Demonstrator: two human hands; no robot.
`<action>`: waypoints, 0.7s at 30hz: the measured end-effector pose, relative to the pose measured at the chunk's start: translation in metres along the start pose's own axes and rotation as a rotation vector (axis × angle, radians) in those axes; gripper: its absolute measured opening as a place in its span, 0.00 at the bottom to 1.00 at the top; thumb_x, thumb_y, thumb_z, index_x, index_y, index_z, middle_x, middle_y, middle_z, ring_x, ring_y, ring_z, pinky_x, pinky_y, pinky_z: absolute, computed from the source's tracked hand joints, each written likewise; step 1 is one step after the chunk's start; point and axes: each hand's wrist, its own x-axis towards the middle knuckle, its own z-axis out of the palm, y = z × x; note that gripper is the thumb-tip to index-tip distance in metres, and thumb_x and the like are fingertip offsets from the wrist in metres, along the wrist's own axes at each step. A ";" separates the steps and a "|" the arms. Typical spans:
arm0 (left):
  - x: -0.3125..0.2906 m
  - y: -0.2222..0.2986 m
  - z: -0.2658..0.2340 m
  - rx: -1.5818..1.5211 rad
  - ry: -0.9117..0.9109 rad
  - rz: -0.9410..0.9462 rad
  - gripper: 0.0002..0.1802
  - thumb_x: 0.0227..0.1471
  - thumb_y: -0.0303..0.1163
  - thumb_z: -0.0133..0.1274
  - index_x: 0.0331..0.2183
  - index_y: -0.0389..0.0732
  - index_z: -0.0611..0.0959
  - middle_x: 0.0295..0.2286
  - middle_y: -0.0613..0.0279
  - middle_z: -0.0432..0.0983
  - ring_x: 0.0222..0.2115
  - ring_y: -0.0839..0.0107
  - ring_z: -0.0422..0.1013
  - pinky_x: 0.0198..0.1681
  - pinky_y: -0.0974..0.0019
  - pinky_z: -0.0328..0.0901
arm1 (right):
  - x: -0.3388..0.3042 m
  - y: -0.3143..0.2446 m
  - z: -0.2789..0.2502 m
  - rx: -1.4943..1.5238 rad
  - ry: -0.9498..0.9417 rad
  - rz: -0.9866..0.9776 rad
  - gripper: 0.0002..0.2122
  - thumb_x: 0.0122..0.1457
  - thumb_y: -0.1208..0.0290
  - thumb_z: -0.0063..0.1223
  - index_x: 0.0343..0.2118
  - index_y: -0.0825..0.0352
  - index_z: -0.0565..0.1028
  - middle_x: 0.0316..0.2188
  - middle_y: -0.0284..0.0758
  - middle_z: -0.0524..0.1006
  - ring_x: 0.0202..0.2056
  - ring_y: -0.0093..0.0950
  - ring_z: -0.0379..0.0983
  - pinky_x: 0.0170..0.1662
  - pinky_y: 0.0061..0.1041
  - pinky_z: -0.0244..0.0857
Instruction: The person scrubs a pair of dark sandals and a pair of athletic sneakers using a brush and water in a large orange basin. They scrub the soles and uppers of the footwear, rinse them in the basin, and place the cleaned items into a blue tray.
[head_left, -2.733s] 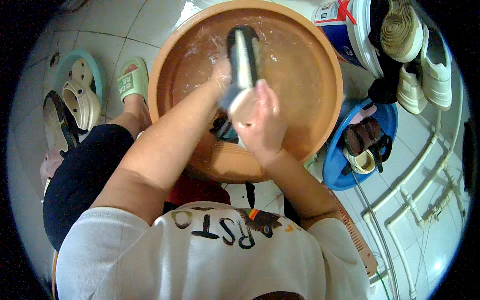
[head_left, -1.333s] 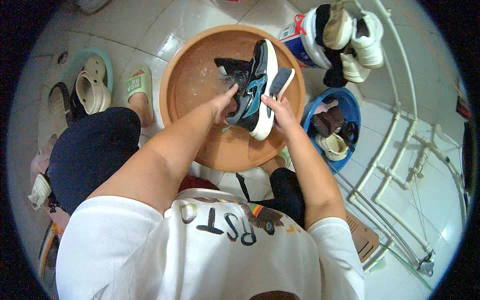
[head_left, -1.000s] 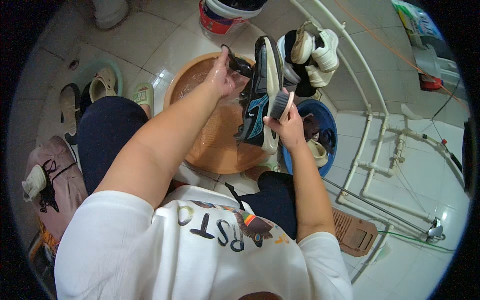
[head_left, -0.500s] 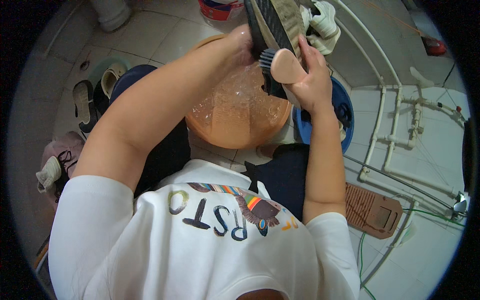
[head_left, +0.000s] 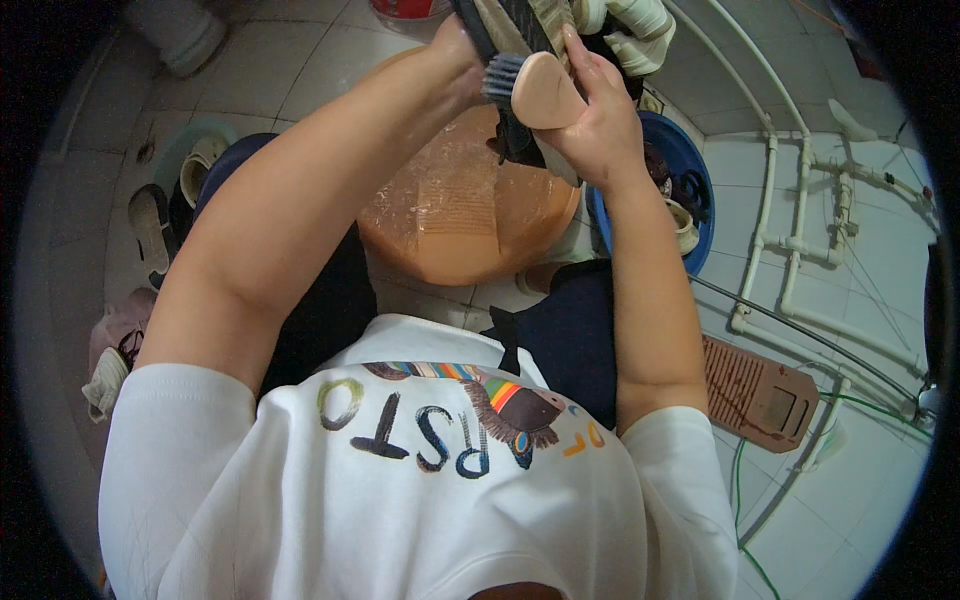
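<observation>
One shoe (head_left: 505,36) in left hand (head_left: 456,60), brush (head_left: 545,92) in right hand (head_left: 608,130)

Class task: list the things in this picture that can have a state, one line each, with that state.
Black-and-beige shoe: raised, tilted, partly out of frame.
Pale oval-backed brush with dark bristles: held, bristles pointing left.
Left hand: closed on the shoe.
Right hand: closed on the brush, apparently supporting the shoe too.
Round orange plastic basin: holding water.
Round blue plastic tub: holding footwear.
Brown ribbed plastic washboard: unheld, ribs showing.
</observation>
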 end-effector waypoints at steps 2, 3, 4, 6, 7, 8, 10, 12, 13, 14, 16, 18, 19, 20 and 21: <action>0.003 -0.006 -0.008 -0.031 0.041 -0.012 0.31 0.52 0.57 0.40 0.42 0.39 0.74 0.36 0.59 0.74 0.38 0.65 0.69 0.46 0.59 0.62 | 0.004 0.003 0.002 0.053 -0.001 0.041 0.40 0.36 0.67 0.67 0.57 0.56 0.60 0.46 0.37 0.69 0.46 0.32 0.67 0.50 0.27 0.60; 0.006 -0.008 -0.013 -0.057 0.073 -0.021 0.31 0.52 0.57 0.39 0.42 0.39 0.74 0.36 0.60 0.73 0.38 0.65 0.69 0.46 0.59 0.62 | 0.007 0.011 0.006 0.202 0.012 0.027 0.40 0.37 0.68 0.67 0.57 0.59 0.60 0.46 0.36 0.69 0.46 0.29 0.66 0.50 0.25 0.59; 0.010 -0.012 -0.020 -0.090 0.116 -0.033 0.31 0.52 0.57 0.39 0.42 0.39 0.74 0.36 0.60 0.73 0.38 0.65 0.69 0.46 0.59 0.62 | 0.010 0.020 0.008 0.351 0.025 0.012 0.39 0.38 0.68 0.67 0.56 0.61 0.60 0.46 0.36 0.69 0.46 0.26 0.66 0.50 0.24 0.58; 0.006 -0.012 -0.028 -0.114 0.308 -0.096 0.27 0.53 0.53 0.41 0.42 0.39 0.74 0.35 0.61 0.73 0.37 0.66 0.69 0.45 0.59 0.62 | 0.014 0.003 -0.004 0.378 0.036 0.388 0.33 0.41 0.70 0.65 0.53 0.69 0.63 0.42 0.35 0.72 0.43 0.24 0.68 0.47 0.23 0.61; 0.015 -0.020 -0.034 -0.091 0.463 -0.176 0.26 0.53 0.51 0.43 0.42 0.39 0.74 0.34 0.61 0.72 0.35 0.67 0.67 0.42 0.62 0.61 | 0.012 0.023 0.006 0.627 0.081 0.336 0.32 0.42 0.69 0.63 0.53 0.65 0.63 0.40 0.33 0.72 0.41 0.26 0.69 0.45 0.23 0.63; 0.005 -0.040 -0.041 0.118 0.381 -0.077 0.30 0.52 0.54 0.43 0.42 0.36 0.75 0.35 0.58 0.75 0.35 0.67 0.71 0.42 0.65 0.64 | 0.010 0.046 0.009 0.860 0.131 0.279 0.31 0.43 0.68 0.62 0.53 0.62 0.63 0.39 0.32 0.72 0.40 0.28 0.70 0.42 0.23 0.65; -0.005 -0.050 -0.039 0.330 0.164 -0.019 0.39 0.47 0.63 0.44 0.46 0.36 0.70 0.33 0.57 0.75 0.35 0.65 0.69 0.39 0.65 0.63 | 0.019 0.044 -0.006 1.083 0.109 0.433 0.23 0.43 0.76 0.61 0.45 0.69 0.67 0.31 0.32 0.73 0.31 0.23 0.72 0.36 0.22 0.67; 0.001 -0.061 -0.049 0.995 -0.103 0.252 0.37 0.44 0.61 0.51 0.40 0.34 0.75 0.32 0.56 0.75 0.34 0.70 0.70 0.36 0.70 0.63 | 0.015 0.041 -0.010 1.138 0.242 0.541 0.20 0.45 0.75 0.60 0.42 0.69 0.68 0.30 0.34 0.74 0.29 0.25 0.73 0.34 0.25 0.68; 0.004 -0.064 -0.059 0.974 -0.208 0.280 0.34 0.42 0.57 0.54 0.39 0.34 0.76 0.31 0.58 0.75 0.33 0.72 0.70 0.35 0.71 0.64 | 0.017 0.044 -0.011 1.186 0.234 0.558 0.19 0.46 0.76 0.59 0.41 0.69 0.67 0.31 0.35 0.74 0.30 0.28 0.73 0.33 0.26 0.69; -0.003 -0.057 -0.051 0.944 -0.321 0.305 0.32 0.41 0.53 0.58 0.38 0.34 0.77 0.30 0.59 0.75 0.32 0.74 0.70 0.34 0.73 0.64 | 0.014 0.044 -0.012 1.245 0.249 0.578 0.18 0.46 0.76 0.58 0.41 0.69 0.67 0.31 0.35 0.74 0.31 0.28 0.73 0.34 0.27 0.69; -0.016 -0.044 -0.047 0.991 -0.199 0.220 0.24 0.46 0.47 0.56 0.38 0.36 0.77 0.27 0.66 0.74 0.29 0.79 0.68 0.32 0.73 0.63 | 0.017 0.037 -0.008 1.384 0.249 0.604 0.18 0.47 0.76 0.57 0.42 0.69 0.67 0.31 0.35 0.73 0.32 0.29 0.73 0.35 0.27 0.69; -0.016 -0.050 -0.037 0.871 -0.080 0.286 0.23 0.46 0.47 0.56 0.35 0.36 0.77 0.24 0.67 0.74 0.26 0.79 0.67 0.30 0.71 0.63 | 0.014 0.038 -0.004 1.470 0.250 0.705 0.17 0.49 0.75 0.55 0.42 0.68 0.67 0.32 0.35 0.72 0.34 0.29 0.71 0.38 0.28 0.68; -0.015 -0.055 -0.036 0.877 0.011 0.407 0.21 0.49 0.46 0.54 0.32 0.35 0.78 0.23 0.64 0.74 0.24 0.77 0.67 0.28 0.69 0.62 | 0.014 0.035 0.002 1.456 0.290 0.727 0.17 0.49 0.74 0.55 0.42 0.68 0.66 0.32 0.35 0.72 0.34 0.29 0.71 0.38 0.28 0.67; -0.015 -0.055 -0.034 0.958 0.074 0.449 0.21 0.49 0.46 0.53 0.32 0.34 0.78 0.22 0.63 0.74 0.23 0.76 0.67 0.27 0.68 0.62 | 0.011 0.032 0.008 1.439 0.341 0.751 0.17 0.49 0.73 0.56 0.42 0.68 0.66 0.33 0.35 0.72 0.34 0.29 0.71 0.38 0.28 0.67; -0.016 -0.054 -0.032 1.039 0.136 0.488 0.21 0.50 0.45 0.52 0.31 0.34 0.78 0.22 0.62 0.74 0.22 0.75 0.67 0.27 0.68 0.63 | 0.010 0.033 0.016 1.430 0.390 0.725 0.18 0.49 0.73 0.56 0.42 0.69 0.66 0.34 0.35 0.71 0.35 0.29 0.70 0.39 0.29 0.67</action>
